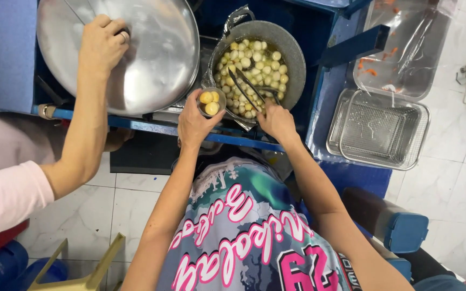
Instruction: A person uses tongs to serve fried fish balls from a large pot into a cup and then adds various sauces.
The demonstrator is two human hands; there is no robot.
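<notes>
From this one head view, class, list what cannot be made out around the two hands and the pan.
- Small cup: its lower part is hidden by the left hand.
- Tongs: the handles are covered by the right hand.
- Pan: its bottom is hidden under the pale balls.
- Big metal lid: it hides whatever is beneath it, and the top edge cuts it off.

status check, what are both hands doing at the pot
Left hand holds small cup with two balls. Right hand grips tongs in pot. Another person's hand on big lid.
</notes>
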